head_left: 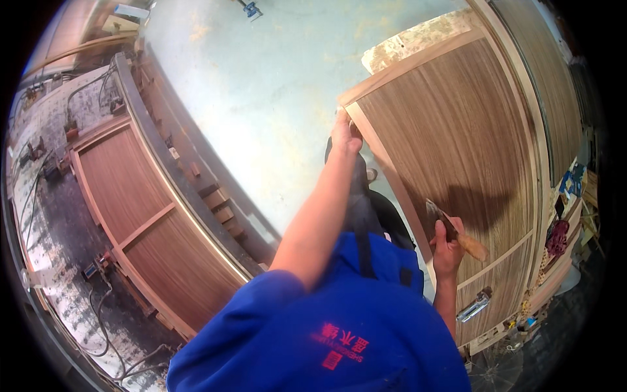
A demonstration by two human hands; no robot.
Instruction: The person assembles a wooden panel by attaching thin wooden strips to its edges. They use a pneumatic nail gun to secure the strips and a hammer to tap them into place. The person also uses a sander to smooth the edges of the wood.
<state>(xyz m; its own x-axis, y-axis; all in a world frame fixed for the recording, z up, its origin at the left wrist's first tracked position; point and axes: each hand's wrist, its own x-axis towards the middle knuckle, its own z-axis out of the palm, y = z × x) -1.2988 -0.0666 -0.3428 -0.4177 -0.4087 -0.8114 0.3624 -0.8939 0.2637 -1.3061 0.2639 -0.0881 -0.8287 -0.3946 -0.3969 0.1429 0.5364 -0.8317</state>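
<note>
Framed panel (151, 225) at left, wood blocks (223, 214) nearby (blue tool (251, 10) on floor (248, 78))

I see a framed panel (450, 130) lying on a stained desk (415, 44). It's right of my left grip (346, 135).

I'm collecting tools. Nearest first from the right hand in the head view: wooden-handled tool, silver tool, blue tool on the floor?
1. Wooden-handled tool: held in the right hand.
2. Silver tool: on the wooden panel, lower right.
3. Blue tool: on the floor, ahead.
</note>
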